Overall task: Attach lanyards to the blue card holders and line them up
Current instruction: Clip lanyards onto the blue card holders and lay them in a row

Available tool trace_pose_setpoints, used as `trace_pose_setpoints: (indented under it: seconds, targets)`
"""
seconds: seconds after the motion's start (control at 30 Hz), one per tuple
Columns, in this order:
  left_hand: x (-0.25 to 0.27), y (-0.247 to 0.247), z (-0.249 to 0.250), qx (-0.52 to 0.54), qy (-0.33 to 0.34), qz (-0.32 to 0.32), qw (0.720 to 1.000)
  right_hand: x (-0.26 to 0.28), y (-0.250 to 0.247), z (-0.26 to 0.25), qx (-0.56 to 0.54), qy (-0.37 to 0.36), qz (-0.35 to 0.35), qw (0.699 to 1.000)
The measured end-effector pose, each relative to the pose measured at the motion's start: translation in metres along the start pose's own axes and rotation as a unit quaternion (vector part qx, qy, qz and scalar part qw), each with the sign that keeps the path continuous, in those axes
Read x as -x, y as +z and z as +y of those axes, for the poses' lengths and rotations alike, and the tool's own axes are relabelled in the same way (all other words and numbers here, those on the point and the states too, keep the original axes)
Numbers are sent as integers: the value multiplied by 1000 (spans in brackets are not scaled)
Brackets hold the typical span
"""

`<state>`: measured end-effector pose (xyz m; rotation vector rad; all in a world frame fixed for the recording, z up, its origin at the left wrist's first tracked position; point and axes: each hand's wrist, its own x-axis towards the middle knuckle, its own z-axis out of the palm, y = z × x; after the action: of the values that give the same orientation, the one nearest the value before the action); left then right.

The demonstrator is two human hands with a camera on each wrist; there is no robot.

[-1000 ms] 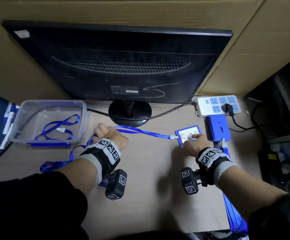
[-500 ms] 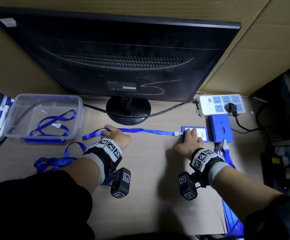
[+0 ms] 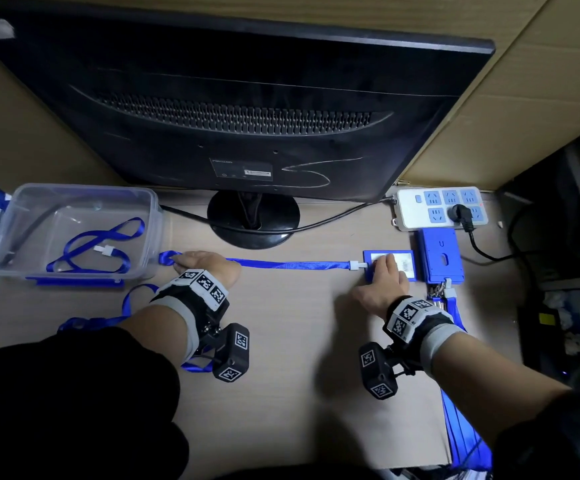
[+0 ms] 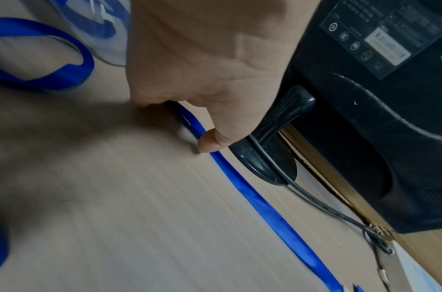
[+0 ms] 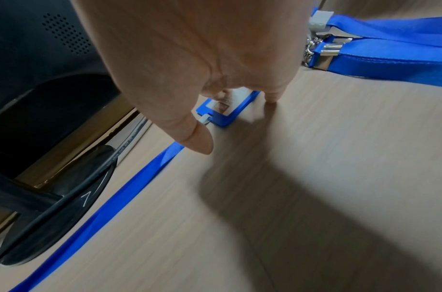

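Cardboard walls enclose a pale wooden desk [image 3: 281, 341] where a black monitor [image 3: 233, 109] stands. A blue lanyard [image 3: 292, 264] lies stretched straight across it, clipped to a blue card holder [image 3: 371, 261] beside a second card holder [image 3: 440, 256]. The left hand [image 3: 205, 265] pins the lanyard's looped end near a clear plastic box [image 3: 74, 233], fingers [image 4: 207, 142] curled around the strap. The right hand [image 3: 382, 282] rests flat on the card holder, fingers [image 5: 272, 96] extended and pressing down. More lanyards [image 3: 461, 427] trail off the desk's right edge.
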<state>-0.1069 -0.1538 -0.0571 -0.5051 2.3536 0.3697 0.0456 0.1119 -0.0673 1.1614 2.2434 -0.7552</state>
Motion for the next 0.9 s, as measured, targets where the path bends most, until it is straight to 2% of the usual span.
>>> trace_pose_setpoints:
  seconds: [0.1,0.2,0.3,0.4,0.47,0.53,0.6,0.67,0.9]
  targets:
    - [1,-1,5,12,-8,2,1000,0,0,2,9,-1,-5,1000]
    - [19,-7,16,28,-55,14,998,4,-7,-3,-2,-10,7,1000]
    - [37,-16,29,15,-61,43,997,6,-21,-5,-36,-28,67,997]
    - [45,-14,49,24,-19,40,999,8,-46,1,-85,-17,164,983]
    - [46,-5,69,47,11,14,999,6,-62,7,-122,21,226,966]
    - [52,6,90,100,68,-57,991,3,-75,18,-131,62,258,955]
    - [64,18,106,140,107,-119,977,-2,-82,32,-115,80,260,955]
    - [77,29,117,156,112,-160,968,-6,-84,46,-109,89,259,955]
    - [96,48,139,149,113,-197,962,-18,-85,64,-157,95,252,950]
